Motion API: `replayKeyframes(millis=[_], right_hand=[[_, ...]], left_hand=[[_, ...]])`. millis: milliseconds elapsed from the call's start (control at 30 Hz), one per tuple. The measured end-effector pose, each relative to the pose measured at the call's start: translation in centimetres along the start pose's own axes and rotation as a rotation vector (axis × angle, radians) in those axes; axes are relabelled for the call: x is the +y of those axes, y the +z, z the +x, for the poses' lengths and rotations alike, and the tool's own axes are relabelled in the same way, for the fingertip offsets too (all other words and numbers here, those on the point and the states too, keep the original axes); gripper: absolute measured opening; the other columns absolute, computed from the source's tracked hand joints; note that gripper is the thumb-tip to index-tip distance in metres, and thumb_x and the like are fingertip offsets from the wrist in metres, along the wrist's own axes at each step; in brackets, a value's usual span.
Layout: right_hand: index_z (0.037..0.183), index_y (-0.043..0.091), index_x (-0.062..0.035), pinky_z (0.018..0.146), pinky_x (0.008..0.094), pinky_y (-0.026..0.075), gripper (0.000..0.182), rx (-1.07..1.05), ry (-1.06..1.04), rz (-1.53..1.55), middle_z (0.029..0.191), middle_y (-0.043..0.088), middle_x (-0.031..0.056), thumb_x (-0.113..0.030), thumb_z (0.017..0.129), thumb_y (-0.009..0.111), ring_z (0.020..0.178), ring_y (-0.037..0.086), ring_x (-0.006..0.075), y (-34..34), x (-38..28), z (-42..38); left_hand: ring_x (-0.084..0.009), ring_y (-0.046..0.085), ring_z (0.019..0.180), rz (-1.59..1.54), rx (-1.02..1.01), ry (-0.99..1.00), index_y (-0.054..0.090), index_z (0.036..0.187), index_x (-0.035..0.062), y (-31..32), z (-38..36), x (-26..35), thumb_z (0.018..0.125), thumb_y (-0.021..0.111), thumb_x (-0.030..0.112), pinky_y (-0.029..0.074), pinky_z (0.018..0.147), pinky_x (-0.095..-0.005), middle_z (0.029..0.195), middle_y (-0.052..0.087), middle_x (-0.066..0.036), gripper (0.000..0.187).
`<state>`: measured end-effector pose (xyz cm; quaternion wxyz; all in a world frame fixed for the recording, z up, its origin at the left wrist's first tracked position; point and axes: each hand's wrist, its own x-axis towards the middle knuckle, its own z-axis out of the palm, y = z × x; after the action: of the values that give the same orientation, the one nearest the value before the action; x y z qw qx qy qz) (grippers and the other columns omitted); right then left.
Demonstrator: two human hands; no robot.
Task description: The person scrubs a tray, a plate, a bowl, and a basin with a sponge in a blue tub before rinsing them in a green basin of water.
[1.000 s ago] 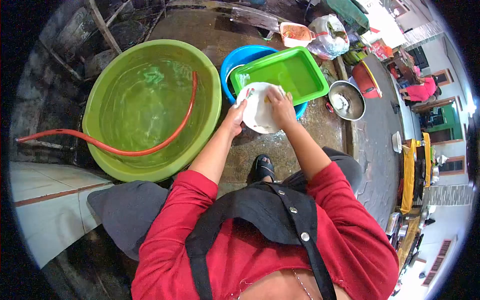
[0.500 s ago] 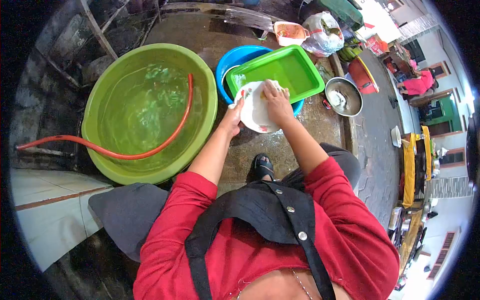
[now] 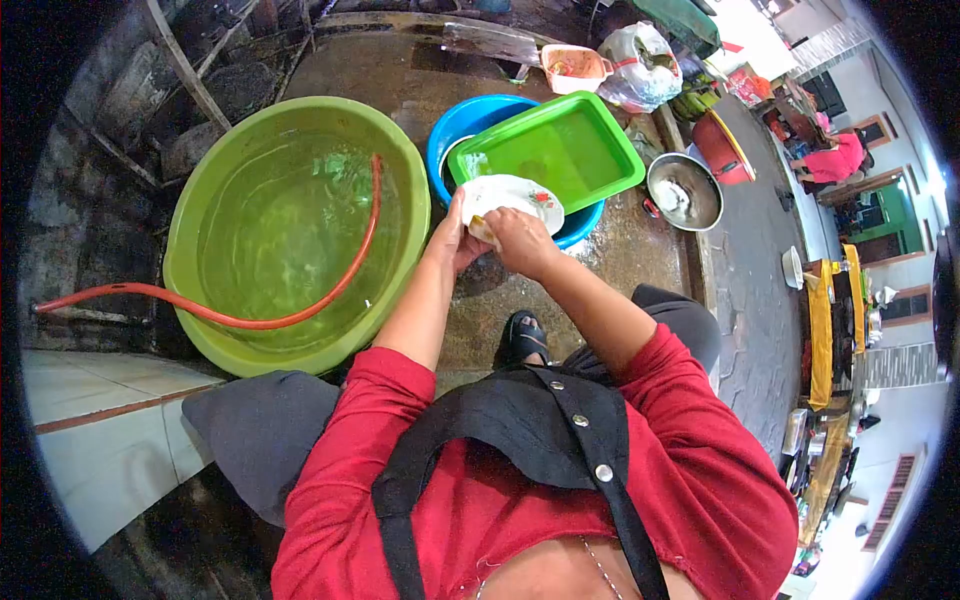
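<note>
My left hand (image 3: 452, 243) grips the left edge of a white plate (image 3: 510, 197) with red floral marks, which is tilted. My right hand (image 3: 524, 243) is closed on a small yellowish sponge (image 3: 482, 229), pressed at the plate's near rim; fingers partly hide it. Just beyond the plate, a green rectangular tray (image 3: 590, 150) with greenish liquid in it rests on a blue basin (image 3: 453, 125). To the left stands a large green tub (image 3: 300, 108) of water, with an orange-red hose (image 3: 355, 275) hanging into it.
On the right are a metal bowl (image 3: 712, 195) and a red basin (image 3: 722, 150). Farther back sit a pink-orange container (image 3: 575, 68) and a filled plastic bag (image 3: 640, 70). A person in pink (image 3: 840, 158) is far off to the right. The floor (image 3: 590, 290) looks wet.
The plate has turned and tilted in my left hand. My right hand has moved from the plate's upper face down and left to its near rim, fingers now closed around the sponge.
</note>
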<state>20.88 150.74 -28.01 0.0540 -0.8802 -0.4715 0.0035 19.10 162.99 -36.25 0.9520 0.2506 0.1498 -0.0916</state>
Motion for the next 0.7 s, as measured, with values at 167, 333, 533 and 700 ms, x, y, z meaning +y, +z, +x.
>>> replayKeyframes(millis=[167,333,533,700], right_hand=[[0.094,0.059,-0.0011,0.069,0.0361,0.048,0.030,0.113,0.268,0.408,0.082,0.061,0.0197,-0.009,0.065,0.062,0.078,0.062,0.0312,-2.2,1.3,1.7],[0.106,0.054,0.0020,0.075,0.0324,0.048,0.042,0.252,0.505,1.481,0.095,0.060,0.0106,-0.002,0.065,0.063,0.082,0.060,0.0207,-3.3,5.8,1.4],[0.108,0.052,0.0022,0.075,0.0320,0.046,0.040,0.607,0.691,1.387,0.100,0.059,0.0136,-0.012,0.073,0.062,0.086,0.058,0.0239,3.4,11.7,1.0],[0.112,0.049,-0.0006,0.088,0.0370,0.038,0.040,0.735,0.605,0.290,0.106,0.051,0.0198,-0.018,0.077,0.059,0.098,0.049,0.0343,3.8,6.5,-0.6]], left_hand=[[-0.0256,0.033,0.121,-0.059,0.025,-0.006,0.028,0.133,0.0186,0.0,1.3,0.0,0.078,0.030,0.070,0.033,0.092,-0.0459,0.133,0.033,-0.008,0.076],[-0.0170,0.037,0.116,0.125,0.172,0.127,0.036,0.129,0.0214,0.7,1.3,-1.2,0.082,0.042,0.059,0.038,0.086,-0.0374,0.131,0.037,-0.002,0.060],[-0.0228,0.052,0.104,-0.246,-0.002,0.175,0.049,0.118,0.0082,-0.7,2.0,-1.0,0.087,0.050,0.035,0.041,0.091,-0.0384,0.113,0.056,-0.008,0.041],[-0.0255,0.050,0.107,-0.338,-0.074,0.295,0.045,0.120,0.0032,-0.6,3.0,-0.4,0.088,0.047,0.032,0.039,0.092,-0.0393,0.117,0.052,-0.012,0.043]])
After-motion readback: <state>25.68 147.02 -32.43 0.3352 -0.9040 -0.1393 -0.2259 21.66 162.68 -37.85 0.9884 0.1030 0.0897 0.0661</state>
